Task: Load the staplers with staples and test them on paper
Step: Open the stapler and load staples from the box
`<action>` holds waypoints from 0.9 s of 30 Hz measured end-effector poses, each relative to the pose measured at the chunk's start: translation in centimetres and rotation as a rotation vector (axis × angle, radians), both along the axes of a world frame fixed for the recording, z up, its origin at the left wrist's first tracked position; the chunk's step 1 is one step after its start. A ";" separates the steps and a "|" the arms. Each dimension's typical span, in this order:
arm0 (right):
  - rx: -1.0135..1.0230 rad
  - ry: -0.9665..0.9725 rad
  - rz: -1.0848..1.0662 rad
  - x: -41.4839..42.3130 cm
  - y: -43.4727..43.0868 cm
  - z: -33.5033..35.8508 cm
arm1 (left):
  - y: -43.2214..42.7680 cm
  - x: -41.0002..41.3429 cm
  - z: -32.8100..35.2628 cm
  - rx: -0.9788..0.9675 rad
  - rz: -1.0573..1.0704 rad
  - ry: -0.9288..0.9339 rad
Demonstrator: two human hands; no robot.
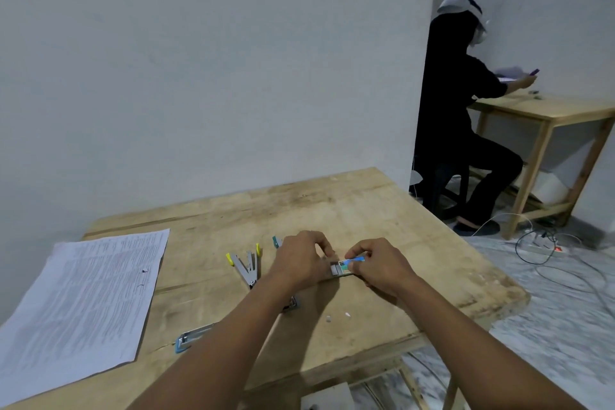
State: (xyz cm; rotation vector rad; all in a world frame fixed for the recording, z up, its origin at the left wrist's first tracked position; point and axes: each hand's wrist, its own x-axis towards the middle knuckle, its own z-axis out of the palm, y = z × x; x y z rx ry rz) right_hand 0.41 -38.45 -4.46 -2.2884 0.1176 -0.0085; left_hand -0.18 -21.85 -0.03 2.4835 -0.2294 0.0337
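Note:
Both my hands meet over the middle of the wooden table [382,210]. My left hand [304,258] and my right hand [379,265] pinch a small staple box [342,267] with a blue label between them. A yellow-tipped stapler [248,265] lies hinged open just left of my left hand. A teal stapler tip [276,241] shows behind my left hand. A blue stapler [191,338] lies near the front edge, partly under my left forearm. Printed paper sheets [83,303] lie at the left.
A metal part [293,303] peeks out beside my left forearm. Small white scraps [337,316] lie on the wood. At the back right a person in black sits at another wooden table [549,113]. Cables and a power strip [545,248] lie on the floor.

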 end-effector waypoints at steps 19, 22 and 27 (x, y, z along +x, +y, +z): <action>-0.061 0.028 0.039 0.0 0.3 0.6 | 0.6 -1.0 2.4 -0.821 0.259 0.447; -0.059 0.022 0.038 -0.1 0.3 0.6 | 0.6 -0.7 2.2 -0.742 0.350 0.396; -0.076 0.013 0.043 -0.3 0.4 0.7 | 1.0 -0.9 1.9 -0.571 0.368 0.476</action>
